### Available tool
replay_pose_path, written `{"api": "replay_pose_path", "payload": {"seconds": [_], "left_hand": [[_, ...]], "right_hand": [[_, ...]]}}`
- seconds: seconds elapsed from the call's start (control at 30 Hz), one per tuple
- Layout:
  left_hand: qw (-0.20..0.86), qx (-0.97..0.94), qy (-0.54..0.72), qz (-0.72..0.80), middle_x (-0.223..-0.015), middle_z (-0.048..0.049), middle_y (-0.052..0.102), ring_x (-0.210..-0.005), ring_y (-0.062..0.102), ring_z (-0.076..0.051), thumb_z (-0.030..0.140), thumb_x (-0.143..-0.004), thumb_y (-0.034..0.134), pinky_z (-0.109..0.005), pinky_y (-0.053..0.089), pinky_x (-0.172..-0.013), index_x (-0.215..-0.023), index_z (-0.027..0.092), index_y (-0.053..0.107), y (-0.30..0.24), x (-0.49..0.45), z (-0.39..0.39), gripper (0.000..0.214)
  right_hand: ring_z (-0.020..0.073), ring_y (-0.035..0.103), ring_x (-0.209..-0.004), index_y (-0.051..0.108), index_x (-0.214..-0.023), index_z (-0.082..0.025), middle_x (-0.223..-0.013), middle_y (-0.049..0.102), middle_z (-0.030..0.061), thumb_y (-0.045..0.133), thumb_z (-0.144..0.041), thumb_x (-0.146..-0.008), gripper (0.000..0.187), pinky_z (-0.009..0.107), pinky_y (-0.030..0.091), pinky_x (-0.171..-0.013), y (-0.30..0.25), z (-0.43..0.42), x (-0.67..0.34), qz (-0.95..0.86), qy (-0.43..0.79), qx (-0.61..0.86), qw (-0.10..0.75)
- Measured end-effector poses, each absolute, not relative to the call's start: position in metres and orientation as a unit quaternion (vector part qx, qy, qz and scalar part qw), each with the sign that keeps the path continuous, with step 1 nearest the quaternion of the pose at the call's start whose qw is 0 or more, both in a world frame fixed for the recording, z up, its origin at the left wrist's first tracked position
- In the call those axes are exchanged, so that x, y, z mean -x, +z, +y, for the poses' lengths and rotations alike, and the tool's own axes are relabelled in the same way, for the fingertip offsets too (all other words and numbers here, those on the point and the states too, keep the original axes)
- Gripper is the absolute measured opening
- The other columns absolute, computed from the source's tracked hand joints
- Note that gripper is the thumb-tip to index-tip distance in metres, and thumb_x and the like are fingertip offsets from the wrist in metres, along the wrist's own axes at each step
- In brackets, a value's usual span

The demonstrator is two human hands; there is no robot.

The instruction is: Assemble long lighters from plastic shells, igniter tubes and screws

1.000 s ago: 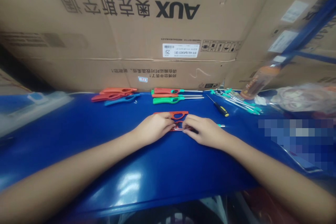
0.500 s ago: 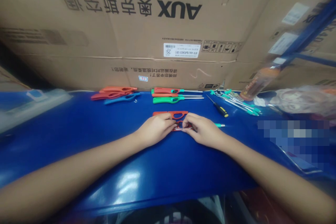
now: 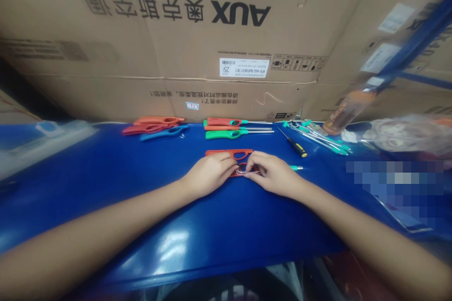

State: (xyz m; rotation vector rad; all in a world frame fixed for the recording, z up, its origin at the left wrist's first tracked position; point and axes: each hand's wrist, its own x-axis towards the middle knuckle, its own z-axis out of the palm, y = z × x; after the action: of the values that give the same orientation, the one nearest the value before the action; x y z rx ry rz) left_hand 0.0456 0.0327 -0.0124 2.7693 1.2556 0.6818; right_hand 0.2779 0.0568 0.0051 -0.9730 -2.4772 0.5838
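Observation:
My left hand (image 3: 209, 173) and my right hand (image 3: 271, 174) meet over a red plastic lighter shell (image 3: 242, 169) lying on the blue table (image 3: 141, 183). Fingers of both hands are curled and pinch the shell, and a thin pale wire loops between them. A teal-tipped rod (image 3: 295, 168) sticks out from under my right hand. A second red shell half (image 3: 229, 153) lies flat just beyond my fingers.
Further back lie red and blue shell halves (image 3: 153, 128), assembled red and green lighters (image 3: 233, 129), a black-and-yellow screwdriver (image 3: 294, 145) and several teal-tipped metal rods (image 3: 323, 137). Large cardboard boxes (image 3: 197, 42) wall off the back. Plastic bags (image 3: 406, 134) sit at right.
Almost nothing has moved. My fingers have shifted slightly on the red shell, and my right hand sits a little higher over it.

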Motion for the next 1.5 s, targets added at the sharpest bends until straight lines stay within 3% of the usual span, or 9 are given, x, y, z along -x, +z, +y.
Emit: {"api": "replay_pose_path", "payload": {"seconds": [0.37,0.57,1.0,1.2,1.5], "left_hand": [[0.006,-0.885,0.222,0.409,-0.095,-0.0064,0.072,-0.089,0.070,-0.020,0.025,-0.103,0.047,-0.029,0.056,-0.080,-0.098,0.017,0.068,-0.011,-0.046,0.032,0.023],[0.019,-0.877,0.234,0.420,-0.101,-0.0076,0.072,-0.092,0.070,-0.021,0.025,-0.103,0.046,-0.031,0.057,-0.081,-0.104,0.017,0.067,-0.011,-0.047,0.031,0.023],[0.017,-0.876,0.236,0.421,-0.101,-0.0071,0.073,-0.092,0.071,-0.020,0.026,-0.104,0.044,-0.030,0.057,-0.082,-0.105,0.017,0.067,-0.010,-0.048,0.031,0.025],[0.017,-0.883,0.233,0.408,-0.101,-0.0075,0.073,-0.094,0.071,-0.021,0.025,-0.103,0.047,-0.031,0.057,-0.083,-0.104,0.017,0.070,-0.011,-0.046,0.033,0.024],[0.008,-0.892,0.216,0.398,-0.100,-0.0077,0.074,-0.095,0.071,-0.022,0.025,-0.103,0.047,-0.033,0.057,-0.085,-0.101,0.015,0.071,-0.011,-0.045,0.033,0.026]], "right_hand": [[0.0088,0.043,-0.055,0.065,-0.087,-0.020,-0.070,0.058,-0.0040,0.068,-0.026,-0.086,0.007,0.022,0.035,-0.058,0.004,0.060,-0.278,-0.871,0.242,0.372,0.209],[0.0089,0.045,-0.059,0.066,-0.090,-0.021,-0.083,0.063,-0.0016,0.067,-0.023,-0.086,0.005,0.022,0.036,-0.060,0.005,0.059,-0.278,-0.875,0.247,0.367,0.195],[0.0091,0.045,-0.061,0.060,-0.084,-0.020,-0.082,0.057,-0.0019,0.072,-0.026,-0.086,0.013,0.022,0.036,-0.061,0.004,0.060,-0.280,-0.889,0.214,0.351,0.204],[0.0105,0.051,-0.063,0.065,-0.083,-0.019,-0.080,0.061,0.0003,0.065,-0.026,-0.092,0.011,0.023,0.040,-0.062,0.004,0.066,-0.283,-0.886,0.256,0.305,0.237],[0.0088,0.048,-0.059,0.063,-0.084,-0.018,-0.085,0.061,0.0012,0.059,-0.028,-0.096,0.016,0.024,0.040,-0.059,0.008,0.068,-0.287,-0.877,0.286,0.310,0.229]]}}
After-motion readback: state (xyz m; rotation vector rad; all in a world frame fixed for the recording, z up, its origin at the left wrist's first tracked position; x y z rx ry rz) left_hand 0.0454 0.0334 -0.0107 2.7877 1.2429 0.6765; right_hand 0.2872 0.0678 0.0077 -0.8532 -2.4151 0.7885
